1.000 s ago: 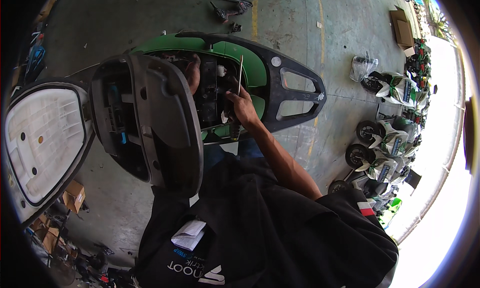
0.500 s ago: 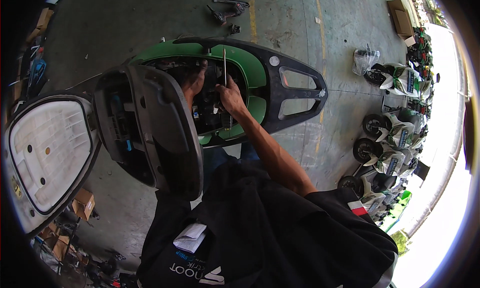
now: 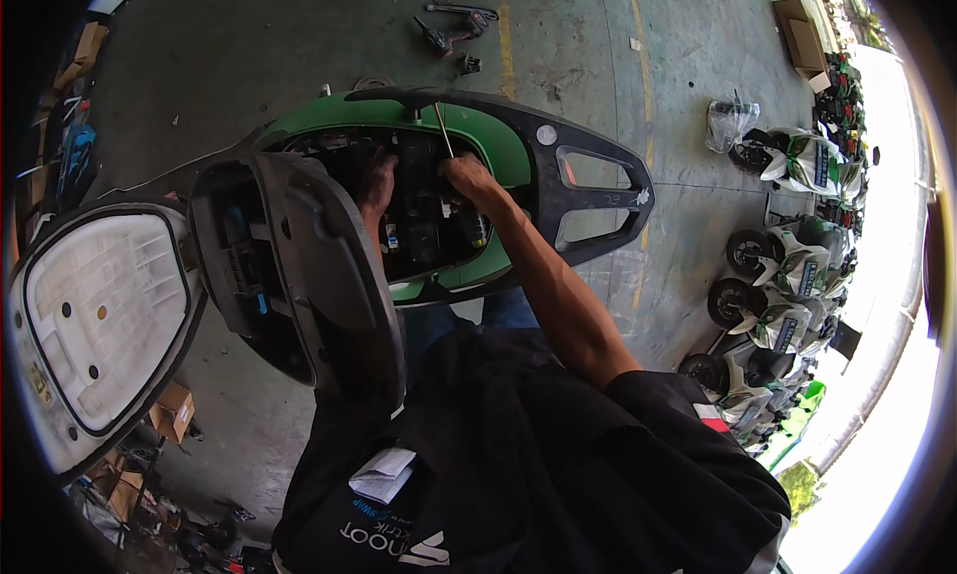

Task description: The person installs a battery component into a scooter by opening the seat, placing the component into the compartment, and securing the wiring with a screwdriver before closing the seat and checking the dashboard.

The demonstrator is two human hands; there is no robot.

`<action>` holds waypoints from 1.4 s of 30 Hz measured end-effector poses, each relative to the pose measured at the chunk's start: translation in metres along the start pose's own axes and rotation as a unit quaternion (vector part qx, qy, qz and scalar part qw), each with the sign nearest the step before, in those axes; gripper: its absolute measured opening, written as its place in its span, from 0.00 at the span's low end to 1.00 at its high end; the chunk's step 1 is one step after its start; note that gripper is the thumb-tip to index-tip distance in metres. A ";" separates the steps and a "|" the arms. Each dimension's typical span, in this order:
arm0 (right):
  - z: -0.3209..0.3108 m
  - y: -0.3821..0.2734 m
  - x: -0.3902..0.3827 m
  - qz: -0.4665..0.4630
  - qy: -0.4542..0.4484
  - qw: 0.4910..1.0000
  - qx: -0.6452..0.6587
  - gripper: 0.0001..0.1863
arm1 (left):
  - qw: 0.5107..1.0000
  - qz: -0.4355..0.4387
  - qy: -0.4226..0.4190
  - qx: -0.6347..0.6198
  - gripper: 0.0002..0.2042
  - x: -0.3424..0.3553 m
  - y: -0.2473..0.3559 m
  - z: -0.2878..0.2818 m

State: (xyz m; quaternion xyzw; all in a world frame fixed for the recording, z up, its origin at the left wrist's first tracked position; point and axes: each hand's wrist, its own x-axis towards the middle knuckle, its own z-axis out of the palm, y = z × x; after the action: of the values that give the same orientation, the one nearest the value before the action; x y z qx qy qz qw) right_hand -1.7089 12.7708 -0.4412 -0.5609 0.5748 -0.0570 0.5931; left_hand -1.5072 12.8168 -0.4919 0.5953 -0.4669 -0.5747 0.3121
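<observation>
A scooter body with green and black panels lies across in front of me, its inner compartment uncovered. My right hand is closed around a slim tool with a long metal shaft; its handle is hidden in my fist. The shaft slants up from my fist toward the far green rim. Inside the left part of the opening is my left hand, its fingers mostly lost in shadow among dark parts. A raised dark storage bin partly blocks the view of my left forearm.
At the left, the flipped seat shows its white underside. A power drill lies on the floor beyond the scooter. Several scooters stand in a row at the right, near a clear plastic bag. A cardboard box sits lower left.
My right hand has shifted slightly right, and the tool's shaft has gone from upright to leaning left. My left hand has sunk lower and farther left into the compartment.
</observation>
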 end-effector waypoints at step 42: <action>0.005 0.018 0.007 0.000 -0.036 0.996 0.081 0.16 | 0.980 0.054 0.187 -0.050 0.17 0.004 -0.043 0.030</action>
State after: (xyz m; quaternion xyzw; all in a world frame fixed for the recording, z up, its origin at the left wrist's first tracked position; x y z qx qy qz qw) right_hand -1.7131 12.7756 -0.4598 -0.5126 0.5467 -0.0835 0.6567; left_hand -1.5281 12.8339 -0.5372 0.6496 -0.4022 -0.4583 0.4541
